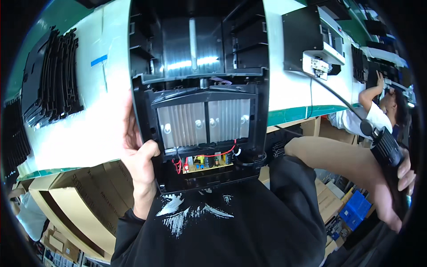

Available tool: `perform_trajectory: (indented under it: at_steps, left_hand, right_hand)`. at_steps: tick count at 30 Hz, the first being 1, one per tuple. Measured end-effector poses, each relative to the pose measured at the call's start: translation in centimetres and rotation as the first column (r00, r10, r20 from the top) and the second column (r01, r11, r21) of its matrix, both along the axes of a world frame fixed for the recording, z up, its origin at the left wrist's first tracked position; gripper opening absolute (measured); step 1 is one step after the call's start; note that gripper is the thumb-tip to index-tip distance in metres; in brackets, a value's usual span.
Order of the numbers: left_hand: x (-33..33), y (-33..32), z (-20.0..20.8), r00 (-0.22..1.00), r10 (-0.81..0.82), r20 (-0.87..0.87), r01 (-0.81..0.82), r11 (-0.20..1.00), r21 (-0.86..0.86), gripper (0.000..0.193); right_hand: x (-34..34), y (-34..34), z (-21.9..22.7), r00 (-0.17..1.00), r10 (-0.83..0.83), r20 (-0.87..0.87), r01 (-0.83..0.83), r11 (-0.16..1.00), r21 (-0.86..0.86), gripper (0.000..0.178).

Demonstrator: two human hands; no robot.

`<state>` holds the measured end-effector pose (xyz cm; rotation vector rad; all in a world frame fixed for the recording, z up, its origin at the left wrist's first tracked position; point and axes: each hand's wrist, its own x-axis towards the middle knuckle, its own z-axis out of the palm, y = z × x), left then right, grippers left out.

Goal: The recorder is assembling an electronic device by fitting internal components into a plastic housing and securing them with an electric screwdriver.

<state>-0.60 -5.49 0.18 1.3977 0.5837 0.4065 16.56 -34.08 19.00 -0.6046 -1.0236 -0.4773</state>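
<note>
A black plastic housing lies in front of me, its lower end overhanging the bench edge near my body. Inside it sit two grey finned metal heat sinks with screws in them. Below these, a circuit board with red and black wires is exposed. My left hand grips the housing's left side, thumb on the rim. At the far right, my right hand is wrapped round a black power screwdriver with a ribbed collar. A long thin dark shaft runs from the tool's front toward the upper left, apart from the housing.
Stacked black plastic panels stand on the white bench at left. A black and white machine is at the back right. Cardboard boxes and a blue crate are below. A co-worker sits at right.
</note>
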Motion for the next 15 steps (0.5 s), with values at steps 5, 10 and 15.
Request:
perform_trajectory:
  at_steps: [5, 10, 15]
  left_hand:
    - [0.6, -0.5, 0.9, 1.0, 0.007, 0.019, -0.005, 0.996, -0.087, 0.09]
    - [0.5, -0.3, 1.0, 0.997, 0.017, -0.075, -0.013, 0.999, 0.046, 0.09]
    - [0.5, -0.3, 0.7, 0.993, 0.044, -0.107, -0.034, 0.995, 0.09, 0.091]
  right_hand:
    - [1.6, -7.1, -2.5, 0.696, -0.715, 0.067, 0.706, 0.665, -0.242, 0.078]
    - [3.8, -9.0, -5.7, 0.49, -0.871, -0.019, 0.818, 0.467, -0.335, 0.087]
    - [5.7, -9.6, -7.1, 0.403, -0.91, -0.1, 0.842, 0.411, -0.349, 0.091]
